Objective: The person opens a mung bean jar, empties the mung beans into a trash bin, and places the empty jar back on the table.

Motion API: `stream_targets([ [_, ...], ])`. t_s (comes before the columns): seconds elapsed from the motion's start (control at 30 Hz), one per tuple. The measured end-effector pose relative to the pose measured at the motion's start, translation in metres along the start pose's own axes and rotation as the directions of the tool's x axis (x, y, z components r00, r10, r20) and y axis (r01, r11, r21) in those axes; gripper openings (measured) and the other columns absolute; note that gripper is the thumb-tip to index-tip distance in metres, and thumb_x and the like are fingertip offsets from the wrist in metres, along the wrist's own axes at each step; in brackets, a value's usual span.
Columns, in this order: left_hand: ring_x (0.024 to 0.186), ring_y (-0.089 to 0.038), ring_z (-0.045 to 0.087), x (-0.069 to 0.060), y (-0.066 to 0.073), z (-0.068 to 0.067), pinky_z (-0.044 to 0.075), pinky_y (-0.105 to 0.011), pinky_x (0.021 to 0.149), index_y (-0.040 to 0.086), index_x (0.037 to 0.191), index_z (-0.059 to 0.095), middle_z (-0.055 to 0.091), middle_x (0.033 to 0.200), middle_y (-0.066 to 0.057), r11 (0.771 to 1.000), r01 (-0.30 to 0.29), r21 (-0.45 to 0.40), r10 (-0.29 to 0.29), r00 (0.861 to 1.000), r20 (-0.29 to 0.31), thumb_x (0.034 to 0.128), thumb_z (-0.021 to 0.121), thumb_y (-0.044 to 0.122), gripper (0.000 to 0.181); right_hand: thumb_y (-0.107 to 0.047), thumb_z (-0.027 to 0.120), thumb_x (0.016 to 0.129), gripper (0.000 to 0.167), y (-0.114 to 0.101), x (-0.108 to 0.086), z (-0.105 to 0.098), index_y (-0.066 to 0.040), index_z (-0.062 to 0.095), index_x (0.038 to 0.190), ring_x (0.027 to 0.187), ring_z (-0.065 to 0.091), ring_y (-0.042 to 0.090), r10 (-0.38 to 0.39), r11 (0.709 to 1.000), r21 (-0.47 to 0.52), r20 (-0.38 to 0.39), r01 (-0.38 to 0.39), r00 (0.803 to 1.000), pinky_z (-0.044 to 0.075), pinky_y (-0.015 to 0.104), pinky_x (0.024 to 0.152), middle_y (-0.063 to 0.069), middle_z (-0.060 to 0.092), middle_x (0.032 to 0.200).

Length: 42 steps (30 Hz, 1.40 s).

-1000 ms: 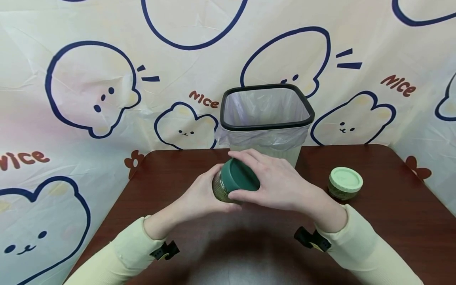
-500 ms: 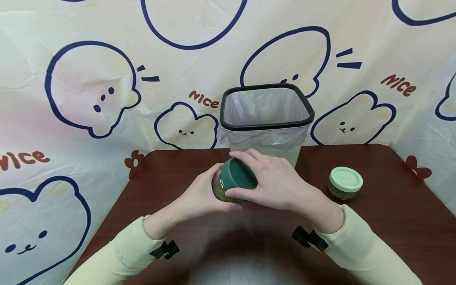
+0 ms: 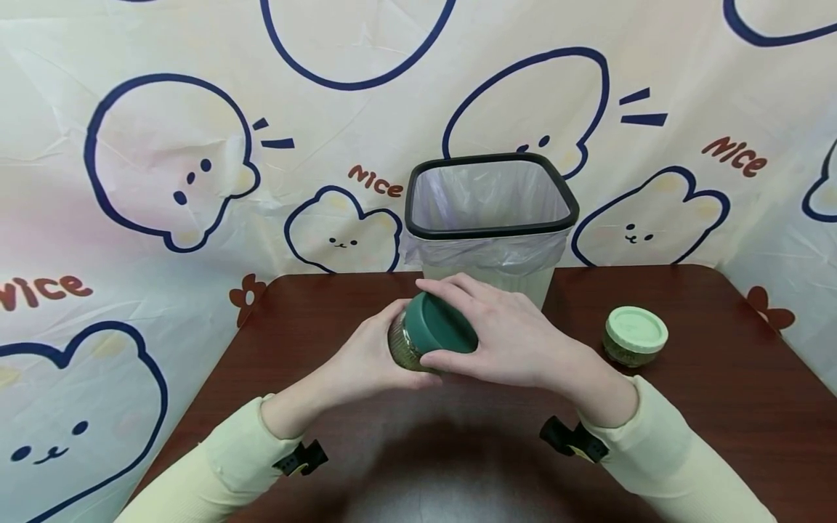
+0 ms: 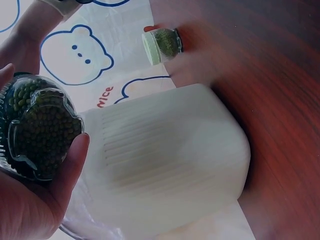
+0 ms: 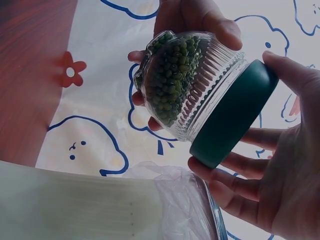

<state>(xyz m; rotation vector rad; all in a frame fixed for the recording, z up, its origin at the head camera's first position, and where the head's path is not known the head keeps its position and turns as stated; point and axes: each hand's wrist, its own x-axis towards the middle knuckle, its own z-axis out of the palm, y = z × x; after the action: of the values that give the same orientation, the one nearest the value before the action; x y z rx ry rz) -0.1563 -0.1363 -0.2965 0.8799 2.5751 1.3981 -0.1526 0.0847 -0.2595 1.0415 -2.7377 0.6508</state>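
A ribbed clear jar (image 5: 172, 75) holding green beans is tilted in the air in front of the bin, its dark green lid (image 3: 439, 324) on top. My left hand (image 3: 366, 354) grips the glass body from the side, thumb and fingers around it. With thumb and fingertips, my right hand (image 3: 506, 330) holds the lid by its rim. In the left wrist view the jar's base shows the beans (image 4: 42, 130) through the glass. On the table to the right stands a smaller jar (image 3: 633, 335) with a pale green lid and green contents.
A waste bin (image 3: 490, 234) with a black rim and a translucent bag liner stands at the back of the dark brown table (image 3: 327, 312). A white cloth (image 3: 353, 123) printed with cartoon outlines hangs behind and at the sides.
My right hand and the lid shift very slightly left, then back right. My left hand stays almost still around the jar. The smaller jar and the bin keep their places.
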Motion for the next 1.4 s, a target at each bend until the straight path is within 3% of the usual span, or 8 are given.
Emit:
stream_targets([
  [0.27,0.107,-0.019,0.055,0.0012,-0.0008,-0.0011,0.053,-0.034,0.084,0.016,0.135,0.044,0.057,0.121,0.002,1.0,0.009,0.004,-0.009,1.0,-0.008,0.0697,0.088,0.026,0.08,-0.059,0.066,0.082,0.079,0.0012,-0.0002,0.0003,-0.033,0.035,0.15,0.099,0.057,0.017,-0.012,1.0,0.029,-0.004,0.012,1.0,0.051,0.034,0.069,-0.001,0.049,0.135],
  [0.73,0.108,-0.016,0.056,0.0021,0.0011,-0.0024,0.051,-0.034,0.087,0.017,0.133,0.045,0.057,0.12,0.004,0.999,0.03,-0.019,-0.03,1.0,-0.006,0.0701,0.088,0.025,0.077,-0.061,0.066,0.081,0.078,-0.005,0.0024,-0.0013,-0.03,0.039,0.147,0.1,0.058,0.017,0.021,1.0,0.005,-0.09,-0.021,0.996,0.054,0.038,0.073,-0.001,0.05,0.135],
  [0.97,0.108,-0.017,0.056,0.0024,0.0008,-0.0024,0.052,-0.035,0.087,0.017,0.134,0.045,0.057,0.121,0.003,1.0,0.02,-0.008,-0.02,1.0,-0.007,0.0695,0.089,0.024,0.078,-0.063,0.065,0.081,0.076,-0.0057,0.0028,-0.0004,-0.027,0.046,0.144,0.093,0.06,0.015,0.058,0.998,-0.025,-0.059,-0.06,0.997,0.053,0.035,0.071,-0.001,0.056,0.123],
  [1.4,0.108,-0.02,0.055,0.0014,0.0018,-0.0036,0.052,-0.035,0.086,0.014,0.137,0.043,0.056,0.122,-0.001,1.0,-0.005,0.019,0.005,1.0,-0.005,0.0713,0.087,0.025,0.08,-0.056,0.066,0.083,0.074,-0.0028,0.001,-0.0015,-0.029,0.041,0.147,0.099,0.057,0.017,-0.01,1.0,0.004,-0.027,0.01,1.0,0.051,0.033,0.068,0.0,0.051,0.133],
])
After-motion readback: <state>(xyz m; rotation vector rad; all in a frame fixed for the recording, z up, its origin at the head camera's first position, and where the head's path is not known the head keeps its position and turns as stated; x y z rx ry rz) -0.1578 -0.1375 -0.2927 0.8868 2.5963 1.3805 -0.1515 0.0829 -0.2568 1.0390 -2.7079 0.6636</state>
